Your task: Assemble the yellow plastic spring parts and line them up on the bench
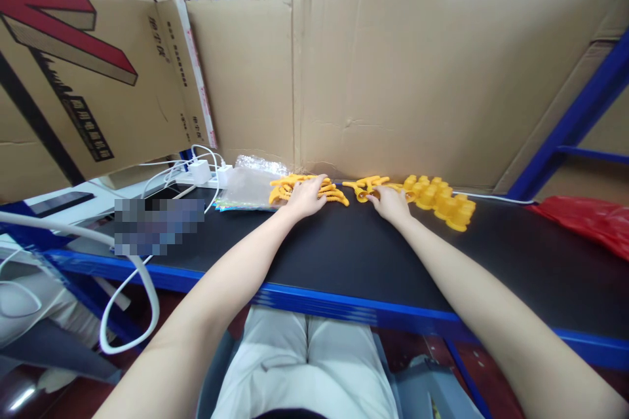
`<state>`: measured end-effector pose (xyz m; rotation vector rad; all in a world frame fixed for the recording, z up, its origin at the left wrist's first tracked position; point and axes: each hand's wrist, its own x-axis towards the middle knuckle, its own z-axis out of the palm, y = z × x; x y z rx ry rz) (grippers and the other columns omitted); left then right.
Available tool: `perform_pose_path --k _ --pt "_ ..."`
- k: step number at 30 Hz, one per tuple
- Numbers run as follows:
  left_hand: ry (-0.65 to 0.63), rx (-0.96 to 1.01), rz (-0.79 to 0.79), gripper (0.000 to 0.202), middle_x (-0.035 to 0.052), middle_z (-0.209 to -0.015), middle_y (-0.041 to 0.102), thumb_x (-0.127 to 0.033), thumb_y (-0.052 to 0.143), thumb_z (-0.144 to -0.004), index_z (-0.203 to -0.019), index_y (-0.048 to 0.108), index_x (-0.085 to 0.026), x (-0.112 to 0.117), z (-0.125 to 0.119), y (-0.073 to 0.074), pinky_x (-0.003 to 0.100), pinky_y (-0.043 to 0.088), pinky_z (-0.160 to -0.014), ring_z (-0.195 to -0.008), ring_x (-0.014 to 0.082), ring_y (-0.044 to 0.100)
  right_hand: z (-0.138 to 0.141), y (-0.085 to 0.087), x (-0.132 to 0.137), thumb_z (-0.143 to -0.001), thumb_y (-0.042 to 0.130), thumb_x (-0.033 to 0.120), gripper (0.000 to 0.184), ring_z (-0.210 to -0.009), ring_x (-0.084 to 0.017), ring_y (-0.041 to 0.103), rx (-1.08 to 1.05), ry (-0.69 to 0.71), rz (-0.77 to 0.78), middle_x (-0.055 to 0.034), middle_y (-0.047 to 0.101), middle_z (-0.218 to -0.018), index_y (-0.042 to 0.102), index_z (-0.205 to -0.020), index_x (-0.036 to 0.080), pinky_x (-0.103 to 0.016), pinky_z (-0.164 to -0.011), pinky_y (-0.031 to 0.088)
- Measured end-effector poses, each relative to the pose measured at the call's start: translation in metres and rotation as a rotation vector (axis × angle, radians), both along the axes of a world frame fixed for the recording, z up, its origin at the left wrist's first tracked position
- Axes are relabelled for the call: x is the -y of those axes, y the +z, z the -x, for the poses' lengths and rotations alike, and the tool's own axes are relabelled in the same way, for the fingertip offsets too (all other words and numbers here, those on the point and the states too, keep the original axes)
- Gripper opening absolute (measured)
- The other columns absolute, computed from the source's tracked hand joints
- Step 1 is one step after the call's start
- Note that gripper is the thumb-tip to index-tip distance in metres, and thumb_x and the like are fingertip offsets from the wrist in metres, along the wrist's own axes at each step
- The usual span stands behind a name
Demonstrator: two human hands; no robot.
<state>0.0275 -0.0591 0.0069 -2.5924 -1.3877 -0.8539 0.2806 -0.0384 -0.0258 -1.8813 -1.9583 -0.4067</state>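
My left hand (pixel 307 198) lies with fingers spread over a pile of orange-yellow curved plastic pieces (pixel 337 194) near the back of the black tabletop. To the right, my right hand (pixel 392 205) has its fingers closed at a branched yellow plastic piece (pixel 362 187) with rounded ends; part of it is hidden under the fingers. Just beyond that hand stand several yellow cup-shaped plastic pieces (pixel 446 201) in close rows. Clear plastic bags (pixel 248 186) lie to the left of the pile.
A tall cardboard sheet (pixel 393 78) stands behind the table. White chargers (pixel 199 171) and cables sit at the left, with a blurred-out object (pixel 157 226) in front. At the far right lies a red plastic bag (pixel 590 219). A blue metal edge (pixel 344 306) runs along the front.
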Motion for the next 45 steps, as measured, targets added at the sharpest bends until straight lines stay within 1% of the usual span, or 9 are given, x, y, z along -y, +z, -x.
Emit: perform_pose_path --k 12,17,20,24,30,32,36,41,45 --pt "0.005 -0.014 0.024 0.052 0.0113 -0.12 0.059 -0.023 0.046 -0.081 -0.132 0.038 -0.016 0.003 -0.001 0.003 0.04 0.04 -0.093 -0.11 0.0249 0.054 0.015 0.017 -0.009 -0.085 0.05 0.043 0.03 -0.082 -0.024 0.061 0.023 -0.034 0.097 -0.0116 0.067 -0.089 0.059 -0.091 0.016 -0.031 -0.068 0.04" --pt "0.007 -0.02 0.032 0.052 0.0111 -0.12 0.059 -0.023 0.046 -0.081 -0.132 0.038 -0.017 0.003 -0.001 0.003 0.039 0.04 -0.093 -0.111 0.0244 0.053 0.01 0.019 -0.014 -0.089 0.043 0.04 0.031 -0.083 -0.023 0.06 0.219 0.023 0.07 -0.01 0.067 -0.085 0.061 -0.085 0.016 -0.044 -0.089 0.033" --pt "0.006 -0.019 0.03 0.052 0.011 -0.12 0.059 -0.022 0.046 -0.081 -0.132 0.038 -0.017 0.003 -0.001 0.003 0.039 0.04 -0.093 -0.111 0.0242 0.054 -0.001 0.017 -0.017 -0.09 0.04 0.039 0.033 -0.096 -0.025 0.057 0.275 0.033 0.037 -0.0116 0.066 -0.099 0.063 -0.087 0.015 -0.055 -0.098 0.021" --pt "-0.001 -0.012 0.022 0.051 0.0105 -0.118 0.06 -0.023 0.046 -0.081 -0.131 0.039 -0.017 0.002 -0.002 0.002 0.039 0.041 -0.091 -0.109 0.0246 0.055 -0.022 0.017 -0.019 -0.086 0.046 0.046 0.036 -0.121 -0.031 0.041 0.18 0.028 0.05 -0.0126 0.057 -0.121 0.062 -0.104 0.018 -0.065 -0.099 0.013" --pt "-0.007 -0.006 0.03 0.05 0.0103 -0.119 0.06 -0.022 0.046 -0.081 -0.13 0.041 -0.018 0.003 -0.002 0.002 0.039 0.042 -0.091 -0.108 0.0246 0.055 -0.053 0.012 -0.019 -0.074 0.057 0.056 0.066 -0.127 -0.044 0.029 0.048 -0.228 0.111 -0.0236 0.04 -0.136 0.052 -0.124 0.013 -0.071 -0.094 0.013" --pt "-0.014 -0.004 0.027 0.049 0.0104 -0.119 0.059 -0.022 0.046 -0.081 -0.13 0.041 -0.017 0.003 -0.001 0.001 0.038 0.042 -0.09 -0.108 0.0244 0.055 -0.059 0.008 -0.02 -0.074 0.058 0.053 0.064 -0.123 -0.046 0.035 0.013 -0.263 0.154 -0.026 0.04 -0.135 0.054 -0.123 0.013 -0.073 -0.092 0.014" --pt "-0.031 0.006 0.013 0.049 0.0111 -0.116 0.06 -0.022 0.046 -0.08 -0.129 0.042 -0.016 0.001 0.0 0.0 0.039 0.043 -0.09 -0.107 0.0249 0.055 -0.059 0.005 -0.019 -0.077 0.058 0.039 0.054 -0.123 -0.042 0.039 -0.072 -0.254 0.271 -0.022 0.043 -0.135 0.052 -0.126 0.019 -0.072 -0.094 0.014" --pt "-0.042 0.012 0.015 0.049 0.0116 -0.115 0.06 -0.021 0.046 -0.08 -0.129 0.042 -0.016 0.0 0.0 -0.001 0.039 0.043 -0.091 -0.107 0.0246 0.056 -0.053 0.007 -0.018 -0.077 0.055 0.025 0.057 -0.124 -0.043 0.038 -0.114 -0.248 0.313 -0.0271 0.036 -0.139 0.046 -0.132 0.012 -0.067 -0.095 0.02" --pt "-0.051 0.011 0.019 0.048 0.0115 -0.118 0.059 -0.021 0.046 -0.081 -0.128 0.042 -0.016 0.001 0.0 0.0 0.038 0.044 -0.091 -0.106 0.0242 0.056 -0.053 0.01 -0.018 -0.077 0.058 0.027 0.053 -0.111 -0.041 0.05 -0.116 -0.197 0.268 -0.0254 0.053 -0.123 0.052 -0.127 0.011 -0.058 -0.091 0.032"
